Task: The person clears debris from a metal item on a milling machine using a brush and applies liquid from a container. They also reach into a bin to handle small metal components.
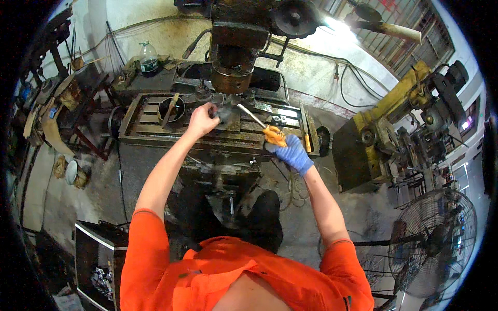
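Note:
My left hand (203,120), bare, reaches over the slotted machine table (148,132). Its fingers are closed at a small dark piece that I cannot make out, beside a greyish block (226,116) under the machine's spindle head (232,78). In a blue glove, my right hand (291,151) grips a yellow-handled tool (275,136) with a long thin metal shaft. The shaft slants up and left, its tip short of the block and apart from my left hand. A round dark pot (179,115) with a brush-like wooden handle (170,110) in it stands on the table, left of my left hand.
Another yellow-handled tool (307,142) lies at the table's right end. A clear bottle (148,58) stands at the back left. On the right are a yellow machine (365,122) and a caged floor fan (433,243). A black bin (98,259) holding metal scraps sits lower left.

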Available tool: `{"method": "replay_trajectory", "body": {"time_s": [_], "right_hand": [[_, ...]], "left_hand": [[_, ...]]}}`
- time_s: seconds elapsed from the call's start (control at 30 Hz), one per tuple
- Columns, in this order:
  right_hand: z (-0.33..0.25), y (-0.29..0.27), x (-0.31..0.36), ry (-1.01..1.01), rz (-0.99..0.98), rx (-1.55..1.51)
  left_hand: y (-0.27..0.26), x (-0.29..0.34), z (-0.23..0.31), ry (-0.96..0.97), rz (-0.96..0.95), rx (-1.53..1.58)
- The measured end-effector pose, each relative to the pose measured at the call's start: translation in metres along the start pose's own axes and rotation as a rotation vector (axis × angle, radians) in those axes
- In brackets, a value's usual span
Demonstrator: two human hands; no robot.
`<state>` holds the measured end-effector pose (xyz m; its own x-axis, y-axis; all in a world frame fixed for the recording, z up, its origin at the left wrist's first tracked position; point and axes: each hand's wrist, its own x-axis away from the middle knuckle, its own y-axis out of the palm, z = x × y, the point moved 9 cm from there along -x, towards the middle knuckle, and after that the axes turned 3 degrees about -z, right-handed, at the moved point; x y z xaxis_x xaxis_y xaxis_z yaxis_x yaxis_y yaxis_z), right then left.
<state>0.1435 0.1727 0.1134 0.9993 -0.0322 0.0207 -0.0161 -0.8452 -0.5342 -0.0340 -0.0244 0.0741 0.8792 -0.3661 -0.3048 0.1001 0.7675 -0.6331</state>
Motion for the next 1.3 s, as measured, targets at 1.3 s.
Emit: {"method": "replay_trajectory", "body": {"time_s": [1.3], "right_hand": [[-0.25,-0.279,0.055,-1.0,0.731,-0.319]], "left_hand": [[0.045,-0.054,-0.03,-0.126,0.119,-0.214]]}}
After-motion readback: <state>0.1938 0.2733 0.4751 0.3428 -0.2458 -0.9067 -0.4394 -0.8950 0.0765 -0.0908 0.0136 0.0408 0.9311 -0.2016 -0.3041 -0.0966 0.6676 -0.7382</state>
